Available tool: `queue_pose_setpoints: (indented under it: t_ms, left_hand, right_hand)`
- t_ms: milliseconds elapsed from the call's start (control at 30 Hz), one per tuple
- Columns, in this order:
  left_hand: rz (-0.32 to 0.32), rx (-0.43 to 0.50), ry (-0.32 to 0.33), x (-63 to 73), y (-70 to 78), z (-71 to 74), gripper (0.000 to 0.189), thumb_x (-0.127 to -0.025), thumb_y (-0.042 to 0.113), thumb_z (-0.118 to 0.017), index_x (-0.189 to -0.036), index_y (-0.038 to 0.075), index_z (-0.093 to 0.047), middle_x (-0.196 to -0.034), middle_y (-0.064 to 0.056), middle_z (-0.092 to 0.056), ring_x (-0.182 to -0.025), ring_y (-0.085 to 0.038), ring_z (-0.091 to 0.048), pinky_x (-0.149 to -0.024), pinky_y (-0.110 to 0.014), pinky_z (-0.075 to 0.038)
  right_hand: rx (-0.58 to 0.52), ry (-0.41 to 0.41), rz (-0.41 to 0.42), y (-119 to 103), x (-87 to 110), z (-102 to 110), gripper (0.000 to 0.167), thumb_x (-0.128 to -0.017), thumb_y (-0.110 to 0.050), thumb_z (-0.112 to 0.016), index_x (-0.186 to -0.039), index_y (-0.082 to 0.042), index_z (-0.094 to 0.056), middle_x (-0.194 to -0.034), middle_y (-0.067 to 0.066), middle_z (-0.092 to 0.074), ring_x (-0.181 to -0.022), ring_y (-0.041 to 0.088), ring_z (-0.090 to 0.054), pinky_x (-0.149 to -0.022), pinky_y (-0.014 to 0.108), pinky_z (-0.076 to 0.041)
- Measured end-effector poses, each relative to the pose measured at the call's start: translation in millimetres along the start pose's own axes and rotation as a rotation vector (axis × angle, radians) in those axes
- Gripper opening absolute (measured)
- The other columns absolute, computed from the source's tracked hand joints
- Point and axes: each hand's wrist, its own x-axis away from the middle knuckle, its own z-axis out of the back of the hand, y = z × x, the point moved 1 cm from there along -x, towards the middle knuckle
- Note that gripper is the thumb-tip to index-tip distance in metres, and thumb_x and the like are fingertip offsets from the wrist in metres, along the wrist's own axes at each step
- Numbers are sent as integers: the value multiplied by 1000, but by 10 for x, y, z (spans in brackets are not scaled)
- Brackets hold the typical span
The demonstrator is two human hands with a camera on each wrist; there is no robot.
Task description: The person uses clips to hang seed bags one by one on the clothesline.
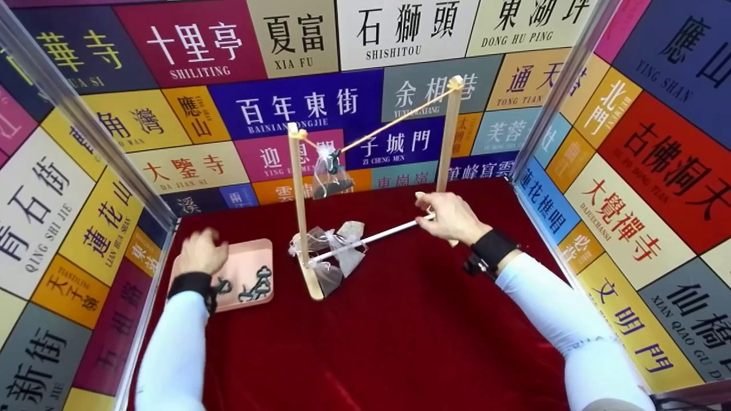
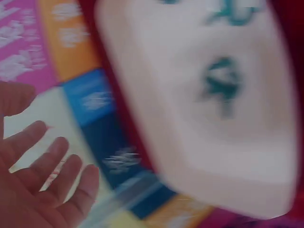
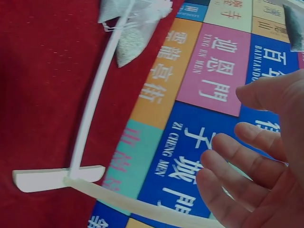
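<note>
My left hand (image 1: 201, 251) is over the left part of a pink tray (image 1: 264, 246), fingers loosely bent and holding nothing. Several dark green clips (image 1: 255, 285) lie in the tray; one clip (image 2: 222, 83) shows blurred in the left wrist view. My right hand (image 1: 451, 217), fingers relaxed and nothing in them, is by the right post (image 1: 449, 137) of a wooden rack, overlapping the end of its white crossbar (image 1: 391, 231) in the head view. From the yellow string (image 1: 394, 124) between the post tops hangs a sheer drawstring bag (image 1: 333, 178), with a green clip (image 1: 334, 161) at its neck.
Several sheer bags (image 1: 349, 257) with filling lie around the crossbar's left end, near the left post (image 1: 298, 194). Red cloth (image 1: 400, 342) covers the table. Printed panels (image 1: 297, 105) with clear corner edging (image 1: 562, 85) enclose the back and sides.
</note>
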Motion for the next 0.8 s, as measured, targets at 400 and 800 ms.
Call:
queue_pose_setpoints:
  t_ms: [400, 800]
  left_hand:
    - [193, -115, -331, 417, -470, -808, 63, -106, 39, -59, -147, -8, -55, -145, -50, -49, -134, -73, -50, -114, -80, -46]
    - [130, -89, -242, 426, -418, -781, 37, -88, 18, -72, -112, -10, -67, -116, -42, -72, -111, -62, -73, -98, -70, -60]
  right_hand:
    - [4, -78, -41, 53, 198, -209, 44, -98, -28, -83, -133, -3, -77, -127, 19, -82, -121, 41, -78, -103, 60, -64]
    - [12, -111, -61, 90, 298, -312, 40, -96, -27, -84, -129, -5, -79, -124, 15, -84, -120, 40, -79, -100, 61, -64]
